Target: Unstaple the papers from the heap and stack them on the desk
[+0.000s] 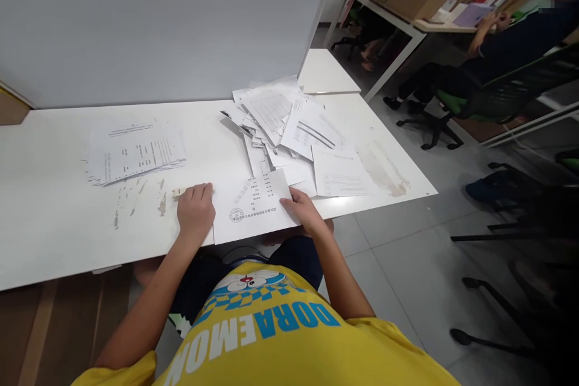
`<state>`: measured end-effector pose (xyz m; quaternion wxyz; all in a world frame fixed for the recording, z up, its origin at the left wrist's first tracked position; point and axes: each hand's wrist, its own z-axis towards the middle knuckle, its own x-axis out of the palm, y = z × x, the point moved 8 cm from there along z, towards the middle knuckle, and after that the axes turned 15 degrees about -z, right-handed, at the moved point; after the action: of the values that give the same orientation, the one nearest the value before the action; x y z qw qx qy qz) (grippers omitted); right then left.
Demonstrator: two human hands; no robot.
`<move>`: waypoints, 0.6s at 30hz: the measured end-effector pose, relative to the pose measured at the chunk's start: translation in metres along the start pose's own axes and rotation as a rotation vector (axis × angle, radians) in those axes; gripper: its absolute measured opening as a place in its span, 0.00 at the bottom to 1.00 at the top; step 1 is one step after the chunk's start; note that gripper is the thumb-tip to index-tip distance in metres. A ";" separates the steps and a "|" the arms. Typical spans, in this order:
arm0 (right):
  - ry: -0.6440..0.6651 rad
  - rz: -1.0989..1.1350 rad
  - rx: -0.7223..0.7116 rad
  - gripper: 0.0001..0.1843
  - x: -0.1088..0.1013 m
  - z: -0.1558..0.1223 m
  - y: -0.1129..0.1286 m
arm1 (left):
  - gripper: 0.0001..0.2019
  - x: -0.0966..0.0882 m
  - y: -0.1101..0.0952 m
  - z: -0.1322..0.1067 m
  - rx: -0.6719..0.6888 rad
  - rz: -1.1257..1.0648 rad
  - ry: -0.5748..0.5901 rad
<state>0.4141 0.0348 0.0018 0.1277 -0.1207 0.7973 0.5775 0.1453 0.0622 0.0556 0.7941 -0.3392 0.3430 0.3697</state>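
Curling its fingers under, the left hand (195,211) sat at the left edge of the sheet (253,208) with its knuckles up and its fingertips against the paper's margin. Whether that grip had pinched the edge or only rested on it could not be told. The right hand (304,208) lay on the sheet's right edge near the lower corner. Its fingers were stretched nearly flat and pressed on the paper, and its grip clasped nothing.

Both bare forearms rose from the bottom of the view and angled in toward each other, with the wrists at the near rim of the surface (54,217). The sheet lay face up between the two hands, slightly turned, its lower edge reaching that rim. It showed a round stamp (236,215) at its lower left and columns of print above.

A small pale object (179,192) lay just beside the left hand; what it was could not be made out. A neat stack (136,151) sat to the left, well apart from the sheet. A loose pile (289,126) of papers spread behind and to the right, its nearest leaves just beside the sheet. At a far desk, another person (497,54) sat in a chair.
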 end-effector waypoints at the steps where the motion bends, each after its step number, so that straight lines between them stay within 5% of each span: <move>1: -0.004 -0.012 -0.013 0.24 0.000 -0.001 0.002 | 0.18 -0.001 0.001 -0.001 -0.007 -0.020 -0.012; 7: -0.145 -0.136 -0.091 0.17 -0.042 -0.018 0.025 | 0.17 -0.011 0.003 -0.004 -0.046 -0.085 -0.123; 11: -0.340 0.005 -0.175 0.19 -0.061 0.009 0.067 | 0.15 -0.013 -0.003 -0.004 -0.044 -0.034 -0.127; 14: -0.278 0.043 -0.225 0.19 -0.012 0.064 0.112 | 0.16 -0.012 -0.006 -0.004 -0.033 -0.010 -0.122; 18: -0.103 -0.151 -0.358 0.16 0.102 0.135 0.174 | 0.15 -0.012 -0.009 -0.005 -0.039 0.035 -0.095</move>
<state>0.2679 0.2119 0.0810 0.1877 -0.1713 0.6630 0.7042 0.1453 0.0493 0.0646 0.7963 -0.3307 0.3033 0.4057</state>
